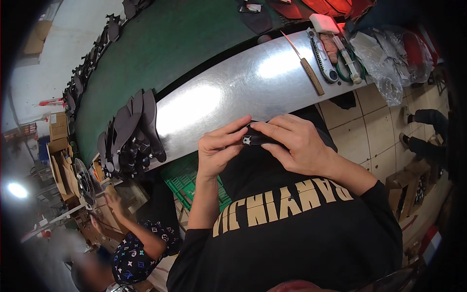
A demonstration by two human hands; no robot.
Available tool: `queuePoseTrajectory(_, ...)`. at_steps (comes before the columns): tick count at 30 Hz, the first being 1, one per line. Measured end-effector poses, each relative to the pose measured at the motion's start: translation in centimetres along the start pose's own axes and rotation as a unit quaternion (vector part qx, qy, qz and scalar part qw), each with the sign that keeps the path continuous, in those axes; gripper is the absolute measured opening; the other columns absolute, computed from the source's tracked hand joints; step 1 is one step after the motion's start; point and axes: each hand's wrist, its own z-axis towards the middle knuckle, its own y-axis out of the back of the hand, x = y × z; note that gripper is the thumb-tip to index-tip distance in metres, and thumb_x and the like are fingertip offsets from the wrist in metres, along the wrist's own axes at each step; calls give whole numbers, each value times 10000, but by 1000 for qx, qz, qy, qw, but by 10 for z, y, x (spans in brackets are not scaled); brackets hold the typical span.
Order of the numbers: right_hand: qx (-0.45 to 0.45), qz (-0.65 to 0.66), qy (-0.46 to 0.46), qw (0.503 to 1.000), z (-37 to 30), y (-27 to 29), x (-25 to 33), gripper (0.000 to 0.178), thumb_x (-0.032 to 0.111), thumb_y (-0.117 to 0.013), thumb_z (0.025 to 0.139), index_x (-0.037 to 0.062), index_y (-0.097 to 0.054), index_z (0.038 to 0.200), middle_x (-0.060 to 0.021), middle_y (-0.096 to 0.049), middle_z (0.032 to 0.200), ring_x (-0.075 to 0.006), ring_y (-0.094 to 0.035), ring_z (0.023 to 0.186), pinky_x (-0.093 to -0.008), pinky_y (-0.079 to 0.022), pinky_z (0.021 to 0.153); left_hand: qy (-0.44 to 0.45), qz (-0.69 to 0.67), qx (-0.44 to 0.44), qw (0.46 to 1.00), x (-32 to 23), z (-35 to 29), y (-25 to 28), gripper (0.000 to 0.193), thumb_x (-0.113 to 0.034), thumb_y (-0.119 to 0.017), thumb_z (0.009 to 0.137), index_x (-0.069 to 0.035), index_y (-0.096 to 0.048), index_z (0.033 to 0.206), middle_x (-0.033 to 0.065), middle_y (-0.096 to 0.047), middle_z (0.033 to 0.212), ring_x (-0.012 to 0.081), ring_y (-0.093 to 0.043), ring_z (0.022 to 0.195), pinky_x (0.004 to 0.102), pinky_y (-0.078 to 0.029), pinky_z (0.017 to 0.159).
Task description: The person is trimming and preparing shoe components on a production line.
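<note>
My left hand (221, 146) and my right hand (294, 141) meet in front of my shirt, just off the near edge of the metal worktop (238, 78). Between them is a small black piece (262, 137) with a shiny silver fitting at its left end; its kind is unclear. Left thumb and fingers pinch that end. From the other side, my right thumb and index finger grip the piece, covering much of it. To the left, a stack of dark sole-shaped shoe parts (129, 121) lies on the worktop.
An awl with a wooden handle (311, 76), a grey box cutter (322, 58) and a syringe (348, 58) lie at the right. A plastic bag (389, 53) hangs over the edge. The green belt (170, 39) runs behind. Below is a green crate (182, 187); a co-worker's arm (141, 233) is lower left.
</note>
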Motion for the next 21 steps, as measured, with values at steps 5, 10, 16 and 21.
queuePoseTrajectory(5, 46, 23, -61, 997, 1, 1, -7, 403, 48, -653, 797, 19, -589, 1193, -141, -624, 894, -317, -624, 801, -366, -501, 710, 58, -16, -38, 997, -2, 1, -14, 400, 103, -564, 829, -3, -626, 1210, 204, -530, 1339, 220, -598, 1109, 280, -560, 819)
queuePoseTrajectory(10, 0, 57, -69, 996, -4, -8, -16, 294, 25, -630, 800, 14, -623, 1093, -139, -619, 869, -320, -612, 761, -386, -492, 691, 132, -45, -62, 988, 2, 1, -20, 431, 72, -433, 908, -31, -545, 1311, 162, -503, 1378, 223, -598, 1118, 288, -581, 790)
queuePoseTrajectory(16, 1, -59, -3, 998, -3, -9, -10, 167, 14, -669, 754, 38, -647, 918, -107, -604, 871, -274, -607, 764, -359, -487, 665, 120, -57, -93, 987, 6, 4, -29, 459, 98, -414, 880, -5, -530, 1312, 211, -505, 1354, 232, -629, 1063, 302, -600, 782)
queuePoseTrajectory(21, 0, -93, 36, 995, -3, -9, -11, 115, 49, -648, 757, 56, -623, 870, -89, -550, 808, -267, -578, 756, -361, -481, 655, 139, -74, -98, 983, 5, 6, -32, 446, 93, -447, 882, -39, -568, 1291, 167, -526, 1352, 204, -607, 1103, 267, -582, 768)
